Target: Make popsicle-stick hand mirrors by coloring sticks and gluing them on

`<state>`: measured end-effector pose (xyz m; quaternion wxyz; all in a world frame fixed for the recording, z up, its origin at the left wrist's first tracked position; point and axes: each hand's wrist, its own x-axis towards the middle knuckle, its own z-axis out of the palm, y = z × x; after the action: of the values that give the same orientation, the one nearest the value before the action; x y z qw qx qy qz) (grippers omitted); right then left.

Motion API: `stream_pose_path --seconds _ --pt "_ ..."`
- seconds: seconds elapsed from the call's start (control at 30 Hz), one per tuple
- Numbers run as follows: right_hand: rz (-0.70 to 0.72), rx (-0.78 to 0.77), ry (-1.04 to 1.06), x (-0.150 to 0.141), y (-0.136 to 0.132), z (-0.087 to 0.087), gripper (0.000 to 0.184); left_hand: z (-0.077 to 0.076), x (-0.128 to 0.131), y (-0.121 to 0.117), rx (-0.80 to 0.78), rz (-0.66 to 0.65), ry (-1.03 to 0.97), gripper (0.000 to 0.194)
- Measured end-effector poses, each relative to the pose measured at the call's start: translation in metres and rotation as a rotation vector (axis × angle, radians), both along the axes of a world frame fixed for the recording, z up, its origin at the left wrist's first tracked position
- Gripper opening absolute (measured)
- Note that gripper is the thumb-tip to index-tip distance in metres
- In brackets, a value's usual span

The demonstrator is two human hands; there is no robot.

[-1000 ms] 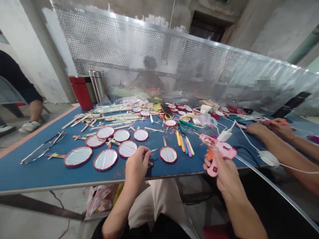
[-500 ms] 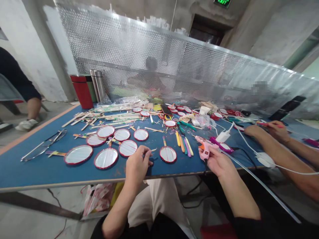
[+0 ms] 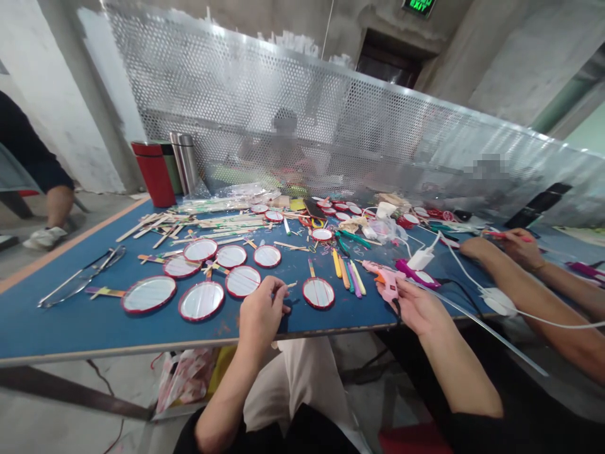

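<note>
My right hand [image 3: 416,302] is wrapped round a pink hot glue gun [image 3: 387,280], its nozzle pointing left over the table. A long clear glue stick [image 3: 482,326] juts from the gun's back. My left hand [image 3: 265,309] is pinched near the front edge, and a small pale tip [image 3: 292,285] pokes out from its fingers; its kind I cannot make out. Between my hands lies a round red-rimmed mirror [image 3: 318,294] with a short stick at its top. Another red-rimmed mirror [image 3: 242,281] lies just left of my left hand, among several more.
Coloured sticks [image 3: 347,271] lie left of the glue gun. Craft sticks [image 3: 161,228] are heaped at the back left near a red flask [image 3: 154,173]. A co-worker's arms [image 3: 529,284] reach in at the right beside a white adapter [image 3: 420,257] and cables. A perforated metal screen [image 3: 236,82] stands behind.
My right hand has turned the glue gun, so its nozzle has swung slightly left and down. The clear glue stick has shifted with it. My left hand stays almost still.
</note>
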<state>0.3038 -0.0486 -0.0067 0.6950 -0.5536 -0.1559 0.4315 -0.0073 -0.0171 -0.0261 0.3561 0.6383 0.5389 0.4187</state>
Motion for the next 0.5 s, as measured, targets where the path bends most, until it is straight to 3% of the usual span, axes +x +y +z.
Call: stream_pose_path --seconds 0.2,0.5 --pt "-0.076 0.071 -0.038 0.003 -0.002 -0.005 0.010 0.001 0.000 -0.001 0.014 -0.009 0.011 0.012" --pt "-0.287 0.293 -0.149 -0.001 -0.002 -0.026 0.022 0.000 0.000 0.000 0.005 -0.006 0.010 0.012"
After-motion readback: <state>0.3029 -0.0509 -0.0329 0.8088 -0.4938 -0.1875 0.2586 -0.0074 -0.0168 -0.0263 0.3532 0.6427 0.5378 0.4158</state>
